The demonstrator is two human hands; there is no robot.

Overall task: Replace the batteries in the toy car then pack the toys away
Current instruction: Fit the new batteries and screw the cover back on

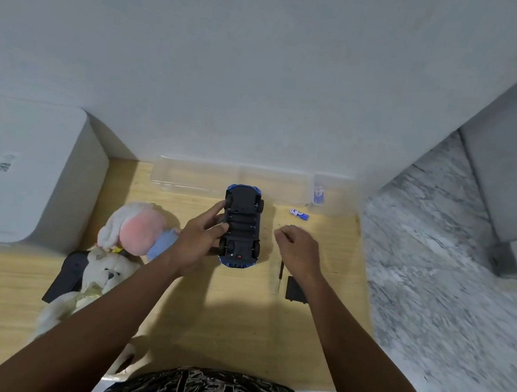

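Note:
A blue toy car (242,227) lies upside down on the wooden table (231,311), its black underside up and the battery bay uncovered. My left hand (199,237) holds the car's left side, thumb and fingers against it. To the right of the car my right hand (298,248) hovers with loosely curled fingers and holds nothing I can see. A blue and white battery (299,214) lies on the table beyond that hand. The black battery cover (296,290) and a thin screwdriver (279,276) lie beside my right wrist.
A clear plastic box (228,182) stands at the table's back edge, a smaller clear container (327,193) with a blue item to its right. A pink and blue plush (138,229) and a white teddy bear (99,282) lie left. A white bin (14,172) stands beyond.

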